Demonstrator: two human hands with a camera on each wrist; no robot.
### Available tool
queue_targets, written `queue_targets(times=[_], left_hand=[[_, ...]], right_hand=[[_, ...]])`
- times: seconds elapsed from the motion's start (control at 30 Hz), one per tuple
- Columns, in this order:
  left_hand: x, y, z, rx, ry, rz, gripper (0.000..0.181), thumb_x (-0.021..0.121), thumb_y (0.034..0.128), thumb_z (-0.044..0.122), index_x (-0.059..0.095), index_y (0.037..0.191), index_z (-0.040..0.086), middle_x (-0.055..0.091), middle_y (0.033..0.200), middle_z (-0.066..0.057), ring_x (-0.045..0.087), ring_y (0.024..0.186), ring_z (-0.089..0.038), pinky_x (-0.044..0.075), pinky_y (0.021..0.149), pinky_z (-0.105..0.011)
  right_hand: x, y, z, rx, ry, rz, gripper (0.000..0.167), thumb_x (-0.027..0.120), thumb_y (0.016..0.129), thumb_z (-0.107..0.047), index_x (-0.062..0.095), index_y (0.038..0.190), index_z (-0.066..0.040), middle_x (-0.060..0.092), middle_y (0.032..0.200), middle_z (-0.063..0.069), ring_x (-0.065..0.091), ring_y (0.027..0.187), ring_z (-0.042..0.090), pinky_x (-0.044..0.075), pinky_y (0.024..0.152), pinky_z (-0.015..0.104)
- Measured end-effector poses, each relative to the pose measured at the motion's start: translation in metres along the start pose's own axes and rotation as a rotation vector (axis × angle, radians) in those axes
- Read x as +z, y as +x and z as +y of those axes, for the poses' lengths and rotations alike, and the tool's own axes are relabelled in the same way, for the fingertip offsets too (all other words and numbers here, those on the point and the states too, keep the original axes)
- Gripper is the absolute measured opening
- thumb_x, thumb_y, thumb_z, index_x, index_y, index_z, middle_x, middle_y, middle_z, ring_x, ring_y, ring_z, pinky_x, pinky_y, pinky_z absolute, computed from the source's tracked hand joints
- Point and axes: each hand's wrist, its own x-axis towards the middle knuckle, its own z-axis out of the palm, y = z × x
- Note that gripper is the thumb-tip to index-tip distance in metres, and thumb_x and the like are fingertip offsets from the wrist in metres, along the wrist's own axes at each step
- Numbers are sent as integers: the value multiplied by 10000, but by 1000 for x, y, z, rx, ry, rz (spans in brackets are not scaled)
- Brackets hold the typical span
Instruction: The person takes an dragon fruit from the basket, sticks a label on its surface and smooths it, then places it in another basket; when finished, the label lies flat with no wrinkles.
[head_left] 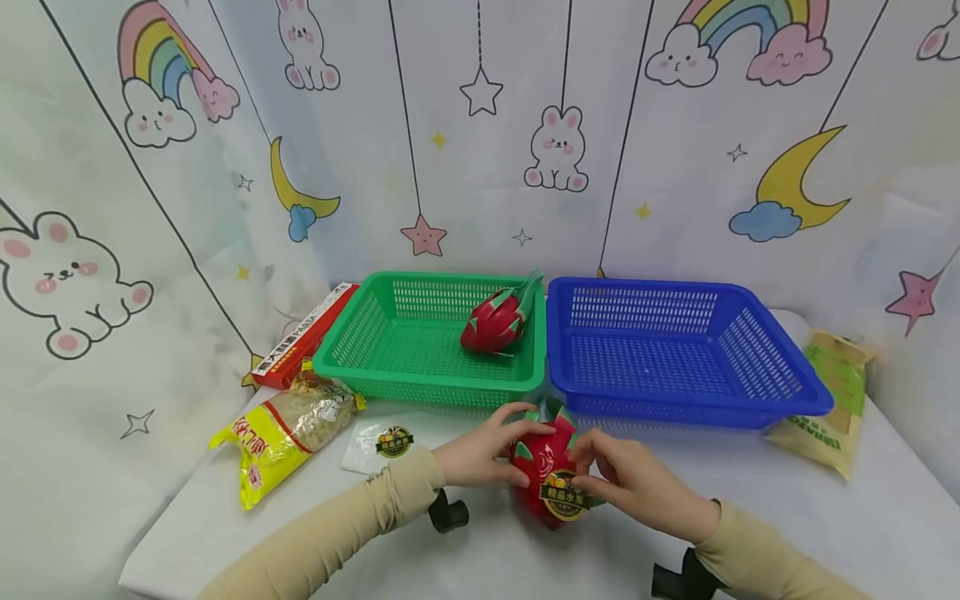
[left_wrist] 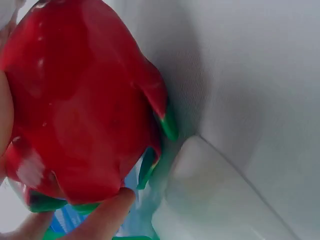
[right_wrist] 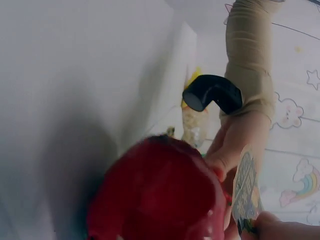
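Note:
A red dragon fruit [head_left: 536,454] with green-tipped scales rests on the white table in front of the baskets; it fills much of the left wrist view. My left hand [head_left: 483,450] grips its left side, thumb towards me and fingers over the top. A black and gold oval sticker [head_left: 564,497] with printed fruit faces me. By its edge my right hand [head_left: 637,479] pinches it between thumb and fingers. In the right wrist view the sticker [right_wrist: 246,192] stands edge-on beside the fruit; whether any part of it sticks on is hard to tell.
Behind stand a green basket [head_left: 427,387] holding another dragon fruit [head_left: 491,323] and a blue basket [head_left: 690,408]. At left lie a yellow snack bag [head_left: 288,429], a red box [head_left: 300,337] and a white sheet with a like sticker [head_left: 393,442]. A green-tan packet [head_left: 832,400] lies right.

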Motion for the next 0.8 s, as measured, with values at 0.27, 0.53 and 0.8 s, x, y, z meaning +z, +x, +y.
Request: queue_targets(times=[0.27, 0.53, 0.8], left_hand=[[-7, -1, -7, -60, -105, -21, 620, 669, 844, 158, 373, 1388, 202, 115, 1514, -119, 523, 1141, -246, 455, 898, -222], [-9, -3, -7, -63, -127, -45, 623, 651, 859, 152, 345, 1400, 198, 81, 1520, -119, 515, 1147, -247, 452, 916, -243], [-9, -4, -9, -60, -101, -51, 552, 581, 910, 188, 337, 1405, 194, 84, 1522, -134, 518, 1141, -248, 443, 918, -240]], right_hand=[[8, 11, 0, 17, -30, 20, 176, 674, 831, -109, 536, 937, -136, 539, 762, -123, 356, 573, -56, 355, 467, 134], [7, 20, -3, 58, -30, -31, 195, 660, 835, -69, 515, 961, -105, 599, 823, -52, 520, 675, -19, 468, 542, 175], [9, 24, -1, 62, -73, -63, 225, 668, 822, -61, 494, 961, -98, 576, 782, -71, 480, 642, -27, 449, 527, 166]])
